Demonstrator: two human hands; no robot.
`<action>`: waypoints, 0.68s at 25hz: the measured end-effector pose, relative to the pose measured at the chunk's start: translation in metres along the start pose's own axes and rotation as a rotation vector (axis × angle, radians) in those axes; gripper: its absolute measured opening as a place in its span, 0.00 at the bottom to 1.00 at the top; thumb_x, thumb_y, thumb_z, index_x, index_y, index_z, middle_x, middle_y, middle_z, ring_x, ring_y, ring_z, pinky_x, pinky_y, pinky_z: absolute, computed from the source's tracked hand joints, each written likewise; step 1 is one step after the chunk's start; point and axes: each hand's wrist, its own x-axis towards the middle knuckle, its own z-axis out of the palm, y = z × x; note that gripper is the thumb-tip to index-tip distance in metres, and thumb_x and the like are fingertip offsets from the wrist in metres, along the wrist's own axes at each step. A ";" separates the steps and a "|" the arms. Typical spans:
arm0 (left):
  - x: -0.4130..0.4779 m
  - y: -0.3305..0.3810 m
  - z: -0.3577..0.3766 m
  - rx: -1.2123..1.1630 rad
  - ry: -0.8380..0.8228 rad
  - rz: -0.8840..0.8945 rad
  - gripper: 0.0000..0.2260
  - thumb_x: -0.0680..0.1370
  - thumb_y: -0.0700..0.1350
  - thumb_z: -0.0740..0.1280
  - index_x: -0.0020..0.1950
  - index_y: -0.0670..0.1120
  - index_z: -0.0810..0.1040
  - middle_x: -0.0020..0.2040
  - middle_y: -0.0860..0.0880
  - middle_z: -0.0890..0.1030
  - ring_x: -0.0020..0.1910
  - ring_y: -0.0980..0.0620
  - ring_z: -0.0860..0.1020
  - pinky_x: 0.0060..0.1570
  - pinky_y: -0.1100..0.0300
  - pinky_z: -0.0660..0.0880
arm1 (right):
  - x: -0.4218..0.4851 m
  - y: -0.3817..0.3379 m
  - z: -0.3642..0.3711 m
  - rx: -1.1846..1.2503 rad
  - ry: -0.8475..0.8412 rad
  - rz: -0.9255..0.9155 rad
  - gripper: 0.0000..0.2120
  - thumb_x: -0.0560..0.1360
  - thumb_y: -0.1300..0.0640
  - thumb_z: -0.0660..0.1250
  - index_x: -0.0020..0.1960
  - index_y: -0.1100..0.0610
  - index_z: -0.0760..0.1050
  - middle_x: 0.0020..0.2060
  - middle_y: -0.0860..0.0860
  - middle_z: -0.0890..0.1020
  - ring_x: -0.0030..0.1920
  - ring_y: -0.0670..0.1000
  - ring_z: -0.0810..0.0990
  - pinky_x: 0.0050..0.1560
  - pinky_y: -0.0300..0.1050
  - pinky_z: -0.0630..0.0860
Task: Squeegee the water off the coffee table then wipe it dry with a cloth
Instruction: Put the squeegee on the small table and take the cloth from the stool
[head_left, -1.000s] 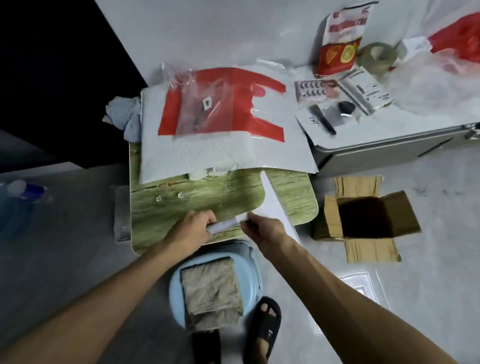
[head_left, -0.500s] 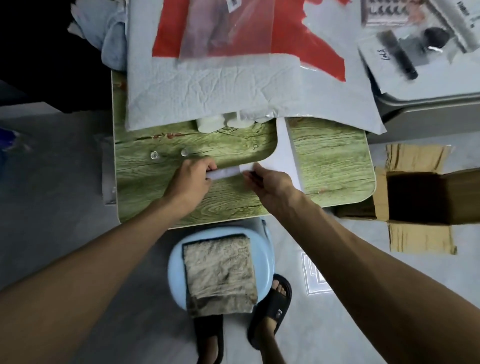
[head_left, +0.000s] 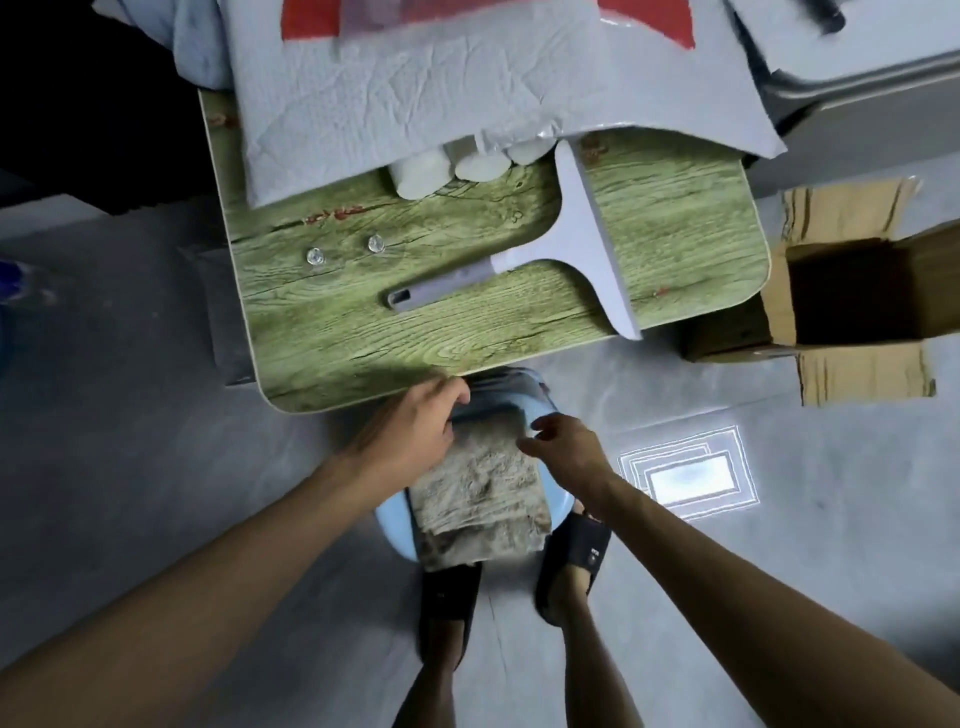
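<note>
A white squeegee (head_left: 592, 244) lies flat on the green wood-grain coffee table (head_left: 363, 338), handle toward the left, with no hand on it. Two water drops (head_left: 314, 255) sit left of the handle. A folded grey-brown cloth (head_left: 483, 499) rests on a light blue stool (head_left: 393, 514) just below the table's near edge. My left hand (head_left: 415, 426) lies on the cloth's far-left corner, fingers curved. My right hand (head_left: 566, 452) touches its far-right corner with fingers apart. Neither hand has lifted the cloth.
A grey plastic mailer (head_left: 467, 88) with red print covers the table's far half, with white rolls (head_left: 447, 166) poking out beneath it. An open cardboard box (head_left: 857, 291) stands on the floor to the right. My feet in black sandals (head_left: 576, 551) flank the stool.
Both hands let go of the squeegee, which now lies on the table, and dropped down to the cloth on the stool. The view tilted further down.
</note>
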 end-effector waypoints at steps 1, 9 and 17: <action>-0.003 -0.010 0.014 0.025 -0.098 -0.051 0.14 0.74 0.36 0.67 0.58 0.46 0.73 0.56 0.46 0.78 0.52 0.44 0.78 0.50 0.50 0.76 | 0.005 0.015 0.014 -0.068 0.024 0.005 0.24 0.73 0.51 0.72 0.65 0.61 0.74 0.57 0.58 0.81 0.56 0.56 0.79 0.55 0.48 0.74; -0.011 -0.042 0.045 -0.025 -0.244 -0.224 0.23 0.70 0.41 0.75 0.63 0.45 0.74 0.61 0.45 0.80 0.59 0.46 0.78 0.58 0.59 0.73 | 0.028 0.040 0.071 0.095 0.157 0.020 0.07 0.73 0.56 0.68 0.44 0.60 0.77 0.37 0.55 0.78 0.40 0.54 0.77 0.41 0.49 0.75; -0.026 0.067 -0.050 0.030 -0.388 -0.049 0.32 0.66 0.47 0.79 0.68 0.52 0.71 0.65 0.51 0.77 0.61 0.50 0.75 0.57 0.59 0.71 | -0.146 0.007 -0.009 0.022 0.112 -0.360 0.09 0.73 0.59 0.67 0.40 0.57 0.66 0.32 0.49 0.72 0.35 0.52 0.68 0.37 0.48 0.68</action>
